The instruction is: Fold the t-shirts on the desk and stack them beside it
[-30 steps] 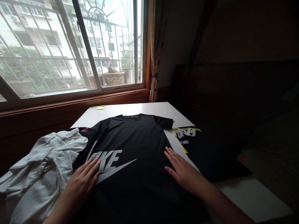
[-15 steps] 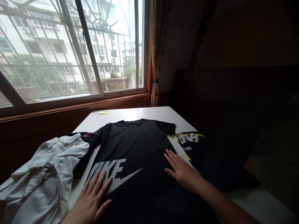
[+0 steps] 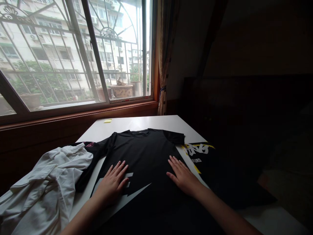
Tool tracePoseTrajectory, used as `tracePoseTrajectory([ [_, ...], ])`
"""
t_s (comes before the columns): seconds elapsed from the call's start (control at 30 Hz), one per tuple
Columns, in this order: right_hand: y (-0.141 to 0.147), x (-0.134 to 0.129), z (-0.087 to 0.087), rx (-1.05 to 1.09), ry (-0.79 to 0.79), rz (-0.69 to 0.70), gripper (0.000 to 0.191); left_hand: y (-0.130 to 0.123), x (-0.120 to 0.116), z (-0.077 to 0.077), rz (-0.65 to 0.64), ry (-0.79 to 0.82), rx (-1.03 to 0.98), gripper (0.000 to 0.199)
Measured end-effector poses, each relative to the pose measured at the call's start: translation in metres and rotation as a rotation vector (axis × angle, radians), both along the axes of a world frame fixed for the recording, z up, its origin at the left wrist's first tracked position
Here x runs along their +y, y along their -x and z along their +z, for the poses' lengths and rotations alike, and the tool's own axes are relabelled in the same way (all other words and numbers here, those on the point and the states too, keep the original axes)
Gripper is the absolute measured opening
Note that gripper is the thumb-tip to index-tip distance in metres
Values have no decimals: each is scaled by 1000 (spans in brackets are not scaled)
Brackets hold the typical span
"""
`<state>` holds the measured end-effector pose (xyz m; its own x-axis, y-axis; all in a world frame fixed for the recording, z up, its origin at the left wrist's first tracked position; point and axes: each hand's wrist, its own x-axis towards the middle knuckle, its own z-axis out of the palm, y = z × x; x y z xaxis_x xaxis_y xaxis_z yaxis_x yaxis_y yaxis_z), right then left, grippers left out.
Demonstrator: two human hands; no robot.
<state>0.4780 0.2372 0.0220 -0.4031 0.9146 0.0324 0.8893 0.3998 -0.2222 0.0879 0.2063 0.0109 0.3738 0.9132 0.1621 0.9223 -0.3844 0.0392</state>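
On table (image 3: 161,122), black shirt (image 3: 144,153), collar (image 3: 139,133) toward window (image 3: 119,62).

Barred window (image 3: 73,58) left, daylight entering; wooden sill (image 3: 122,106) beneath. Patterned curtain (image 3: 163,65) tied beside frame. White table (image 3: 158,121) near window. Wall (image 3: 188,42) and right side deep in shadow.

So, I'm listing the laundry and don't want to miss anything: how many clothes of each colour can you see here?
Black: 3 (the spread shirt, the yellow-marked garment, the half-covered garment)
White: 1 (the crumpled garment)
Total: 4, though the crumpled garment could hide more.
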Motion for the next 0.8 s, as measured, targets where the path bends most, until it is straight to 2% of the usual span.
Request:
tracePoseTrajectory([
  [0.13,0,0,-1,-3,15,-4,83,9,2,-14,36,0,-9,59],
  [0.4,-3,5,-12,4,-55,1,78,8,-3,-17,185,11,9,66],
  [0.57,-2,-2,-7,-7,-46,33,76,11,-1,-27,238,-29,49,67],
  [0.63,0,-4,-6,-16,-58,29,76,8,-2,-27,243,-37,53,68],
  [0.73,2,-2,-7,-51,-61,-49,75,0,-5,-19,227,35,52,68],
  [0.8,0,1,-10,-53,-44,-40,74,-3,-6,-16,270,42,50,68],
])
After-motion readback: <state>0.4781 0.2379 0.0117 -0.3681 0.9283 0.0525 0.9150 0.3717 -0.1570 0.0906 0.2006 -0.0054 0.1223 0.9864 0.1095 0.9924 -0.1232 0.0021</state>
